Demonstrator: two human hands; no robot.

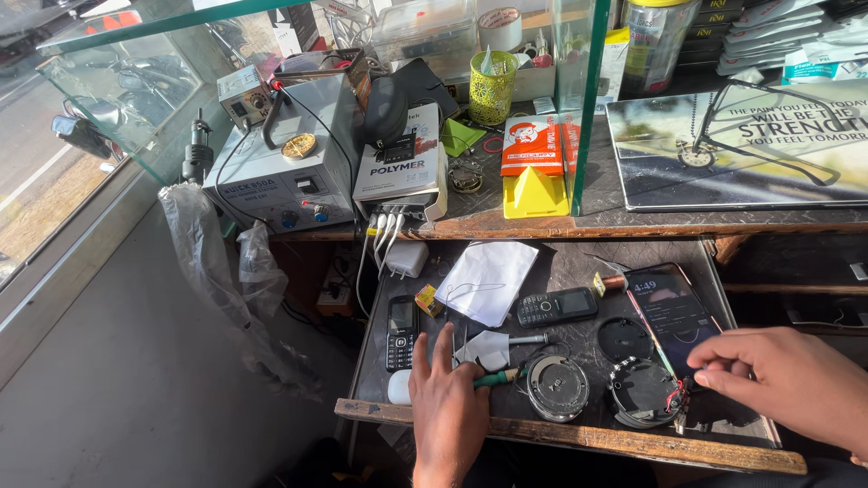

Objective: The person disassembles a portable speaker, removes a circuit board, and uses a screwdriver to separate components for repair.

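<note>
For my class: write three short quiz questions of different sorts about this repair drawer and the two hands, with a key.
1. True or false: the left hand rests by a green-handled screwdriver.
2. Which lies nearest the right hand? A) lit smartphone B) yellow mesh cup C) white charger
3. How many keypad phones lie in the drawer?

Key: 1 true. 2 A. 3 two: one upright, one sideways.

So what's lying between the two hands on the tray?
In the head view: a round silver disc and an opened round black casing with red wires.
</note>
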